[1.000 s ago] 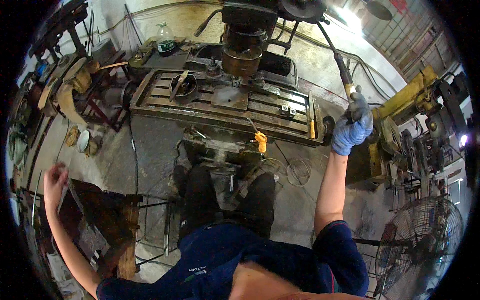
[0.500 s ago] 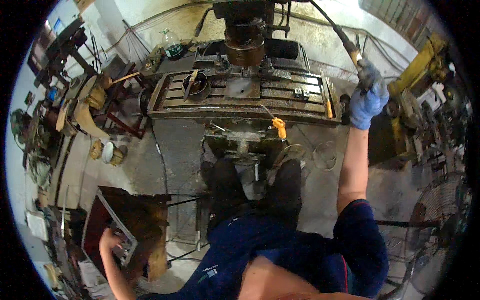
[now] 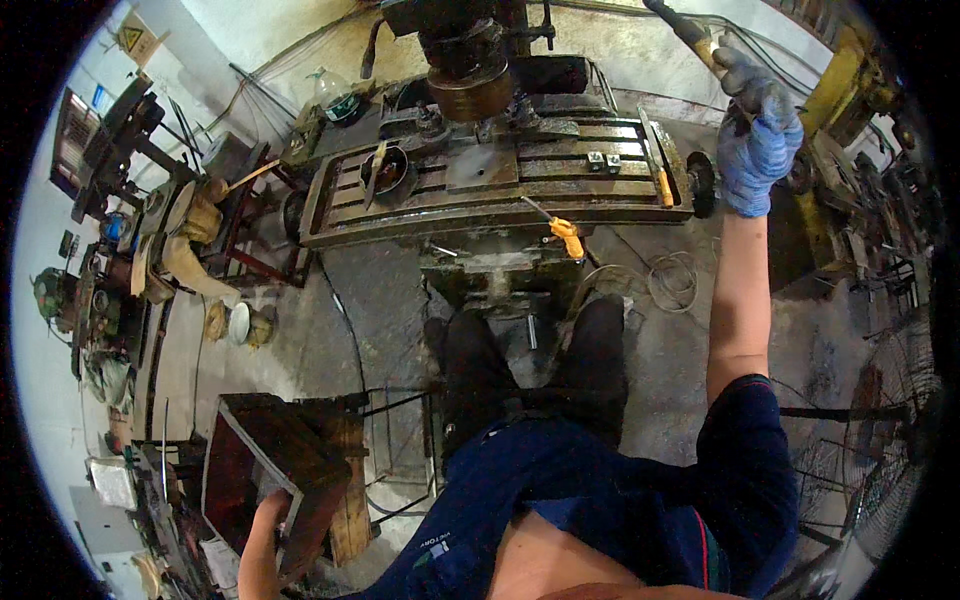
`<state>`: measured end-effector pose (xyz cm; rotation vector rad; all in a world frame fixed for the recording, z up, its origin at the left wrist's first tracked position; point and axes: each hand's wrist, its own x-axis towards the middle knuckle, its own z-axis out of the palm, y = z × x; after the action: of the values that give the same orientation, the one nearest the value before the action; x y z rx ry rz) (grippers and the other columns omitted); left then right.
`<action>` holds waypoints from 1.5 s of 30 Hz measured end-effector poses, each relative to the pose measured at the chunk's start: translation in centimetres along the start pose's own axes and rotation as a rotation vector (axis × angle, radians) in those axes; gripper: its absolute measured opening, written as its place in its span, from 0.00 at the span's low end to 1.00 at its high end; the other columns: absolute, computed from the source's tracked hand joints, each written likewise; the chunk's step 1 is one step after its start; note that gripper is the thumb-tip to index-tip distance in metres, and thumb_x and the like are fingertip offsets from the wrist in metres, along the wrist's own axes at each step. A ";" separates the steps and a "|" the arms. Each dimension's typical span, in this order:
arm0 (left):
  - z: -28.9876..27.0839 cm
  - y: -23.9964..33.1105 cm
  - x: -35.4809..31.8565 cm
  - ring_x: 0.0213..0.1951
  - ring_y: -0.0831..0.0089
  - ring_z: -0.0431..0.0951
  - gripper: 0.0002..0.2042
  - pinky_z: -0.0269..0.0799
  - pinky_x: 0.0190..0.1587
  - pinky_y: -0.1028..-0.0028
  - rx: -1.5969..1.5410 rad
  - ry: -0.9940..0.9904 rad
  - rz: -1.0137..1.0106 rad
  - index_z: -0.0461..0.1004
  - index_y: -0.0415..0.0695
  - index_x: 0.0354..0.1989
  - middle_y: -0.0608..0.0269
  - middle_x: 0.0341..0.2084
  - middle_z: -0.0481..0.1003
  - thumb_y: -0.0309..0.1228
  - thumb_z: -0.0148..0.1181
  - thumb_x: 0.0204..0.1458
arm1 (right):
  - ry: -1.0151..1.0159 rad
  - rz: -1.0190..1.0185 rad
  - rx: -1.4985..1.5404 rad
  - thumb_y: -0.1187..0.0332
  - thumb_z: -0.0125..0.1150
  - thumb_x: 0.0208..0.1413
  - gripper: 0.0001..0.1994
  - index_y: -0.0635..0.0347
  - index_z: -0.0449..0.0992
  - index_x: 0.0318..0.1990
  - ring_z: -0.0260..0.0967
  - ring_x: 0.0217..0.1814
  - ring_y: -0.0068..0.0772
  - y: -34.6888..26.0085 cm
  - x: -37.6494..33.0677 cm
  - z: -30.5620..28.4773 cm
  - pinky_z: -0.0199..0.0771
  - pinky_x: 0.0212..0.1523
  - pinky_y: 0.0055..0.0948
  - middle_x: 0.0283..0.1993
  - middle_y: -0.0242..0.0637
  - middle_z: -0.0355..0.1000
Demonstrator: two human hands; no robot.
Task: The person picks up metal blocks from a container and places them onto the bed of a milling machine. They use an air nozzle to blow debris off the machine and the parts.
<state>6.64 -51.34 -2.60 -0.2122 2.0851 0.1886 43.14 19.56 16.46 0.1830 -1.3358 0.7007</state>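
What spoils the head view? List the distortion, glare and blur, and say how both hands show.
Head view: fisheye bends the machine table into an arc, and a black rim rings the picture; the wall at upper left is washed out pale; the centre is sharp, the edges soft. The right hand, blue-gloved, grips a long handle near the top edge. The left hand is dim and partly hidden at a dark wooden box.

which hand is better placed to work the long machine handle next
Right. The gloved right hand already grips the long handle above the slotted table; the left hand is down at the wooden box.
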 end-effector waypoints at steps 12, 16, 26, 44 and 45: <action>-6.4 2.9 -4.0 0.18 0.69 0.73 0.10 0.71 0.17 0.70 -0.156 0.257 0.459 0.70 0.35 0.36 0.58 0.26 0.74 0.16 0.47 0.45 | -0.054 -0.693 -1.623 0.74 0.61 0.39 0.10 0.58 0.75 0.34 0.72 0.33 0.36 0.5 6.9 -3.2 0.70 0.34 0.24 0.34 0.38 0.74; -10.2 5.3 -8.1 0.20 0.75 0.70 0.06 0.67 0.19 0.75 -0.470 0.564 0.674 0.70 0.38 0.33 0.65 0.24 0.71 0.26 0.54 0.48 | -0.105 -0.791 -1.059 0.69 0.50 0.53 0.10 0.62 0.74 0.40 0.69 0.30 0.28 0.6 11.7 -1.5 0.69 0.35 0.22 0.31 0.33 0.73; -6.5 31.2 -12.6 0.29 0.75 0.72 0.13 0.75 0.33 0.70 -0.805 0.127 1.214 0.65 0.35 0.44 0.62 0.33 0.68 0.32 0.50 0.55 | 0.052 0.091 -0.559 0.73 0.46 0.53 0.13 0.68 0.70 0.44 0.67 0.42 0.35 -0.6 -3.1 -3.6 0.67 0.46 0.34 0.43 0.44 0.70; 10.9 46.0 -4.3 0.31 0.65 0.74 0.04 0.73 0.42 0.51 -1.067 -0.703 1.288 0.66 0.38 0.33 0.61 0.29 0.70 0.22 0.50 0.48 | -0.107 1.422 -0.634 0.60 0.65 0.44 0.16 0.65 0.75 0.34 0.63 0.26 0.22 12.2 -36.3 -1.2 0.65 0.31 0.26 0.26 0.30 0.72; 10.5 44.5 -2.9 0.30 0.64 0.74 0.04 0.75 0.39 0.52 -1.081 -0.624 1.247 0.66 0.38 0.33 0.60 0.28 0.70 0.22 0.50 0.48 | -0.173 1.304 -0.585 0.61 0.65 0.43 0.18 0.65 0.74 0.37 0.63 0.27 0.22 10.4 -34.7 0.9 0.66 0.32 0.26 0.28 0.31 0.72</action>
<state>6.73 -5.50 -3.18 0.4926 1.0371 1.8437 34.35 14.77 -18.38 -1.2254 -1.6937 1.3159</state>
